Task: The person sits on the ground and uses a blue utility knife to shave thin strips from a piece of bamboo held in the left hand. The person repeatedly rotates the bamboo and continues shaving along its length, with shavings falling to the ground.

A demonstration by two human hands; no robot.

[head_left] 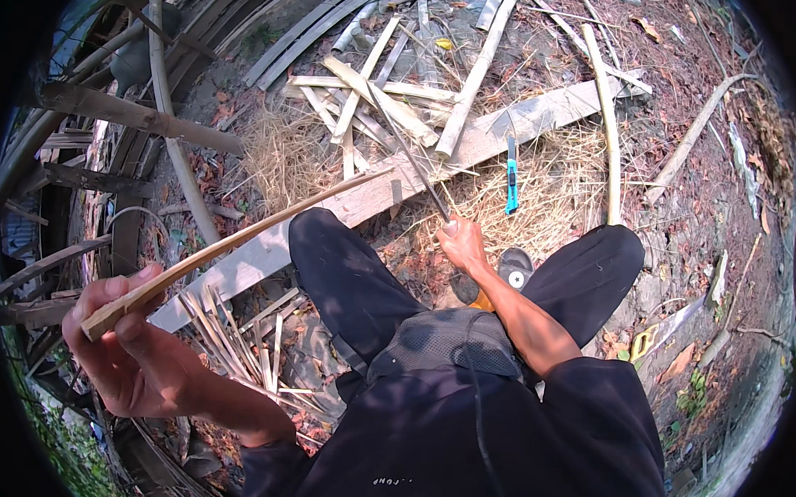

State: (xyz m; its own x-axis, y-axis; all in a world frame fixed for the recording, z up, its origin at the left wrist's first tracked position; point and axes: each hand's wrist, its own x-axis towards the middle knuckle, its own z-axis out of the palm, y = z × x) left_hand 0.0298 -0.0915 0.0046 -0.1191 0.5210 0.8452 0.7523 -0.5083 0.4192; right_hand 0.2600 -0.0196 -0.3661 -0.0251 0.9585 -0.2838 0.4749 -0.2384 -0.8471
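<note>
My left hand (140, 349) is closed around the near end of a long, thin bamboo strip (232, 241). The strip slants up to the right, its far end over a wide wooden plank (543, 113). In my right hand (462, 244), between my knees, is a knife (415, 166) with a long, narrow dark blade. Its blade points away and to the left, across the plank, close to the strip's far end; whether they touch I cannot tell. The knife's handle is hidden by my fingers. A turquoise cutter (512, 178) lies right of the blade, on the shavings beside the plank.
Split bamboo pieces (403, 108) lie piled beyond the plank. Pale shavings (540, 183) cover the ground around it. Thin strips (237, 339) are bundled at lower left. A handsaw (645, 342) with a yellow handle lies at right. Bamboo poles (157, 126) crowd the left side.
</note>
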